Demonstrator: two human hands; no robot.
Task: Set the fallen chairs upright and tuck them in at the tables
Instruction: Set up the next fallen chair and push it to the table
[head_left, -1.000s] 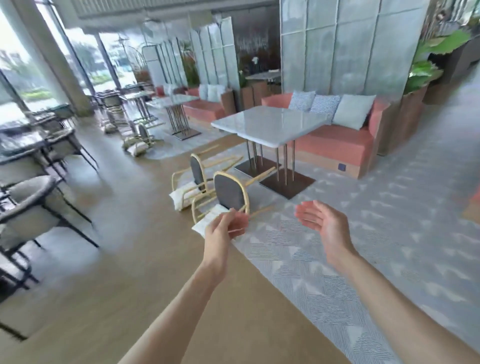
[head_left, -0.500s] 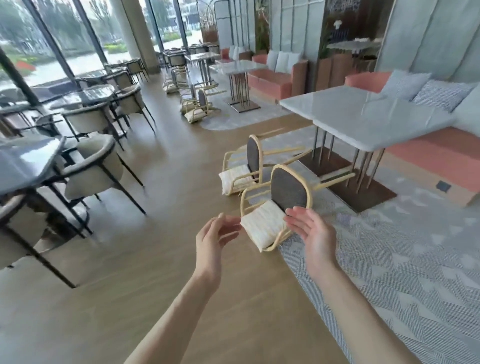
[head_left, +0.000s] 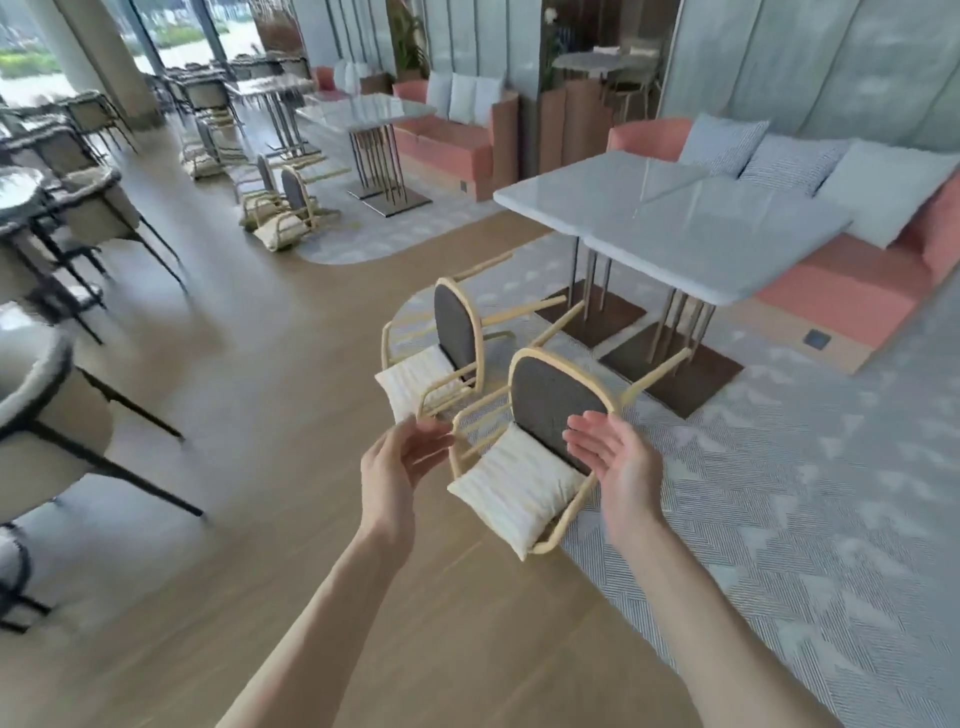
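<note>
Floor (head_left: 234, 415): tan wood planks on the left, meeting a grey patterned rug (head_left: 779, 493) on the right.
Bench seat (head_left: 841, 291): coral, along the right wall behind the counter, with pale cushions (head_left: 883, 197) leaning on its back.
Counter (head_left: 675, 218): two pale marble tops pushed together, on thin metal legs with dark flat bases, standing on the rug.
Dark armchairs (head_left: 67, 374): grey padded seats on black legs, upright along the left edge.
Far counter (head_left: 369, 111): another marble top further back, in front of a second coral bench.
Near fallen chair (head_left: 545, 415): light wooden frame, lying on its back at the rug's edge, grey seat pad facing the camera, legs pointing toward the counter, white cushion (head_left: 514, 488) slumped at its lower end.
Second fallen chair (head_left: 452, 332): same kind, tipped the same way just behind and left of the first, its own white cushion beside it.
Distant fallen chairs (head_left: 280, 208): more of them lying near the far counter, blurred.
Left hand (head_left: 400, 467): raised just left of the near chair's frame, fingers apart and relaxed, holding nothing; contact with the frame cannot be told.
Right hand (head_left: 618, 462): palm open toward the grey pad, fingers straight and spread, gripping nothing.
</note>
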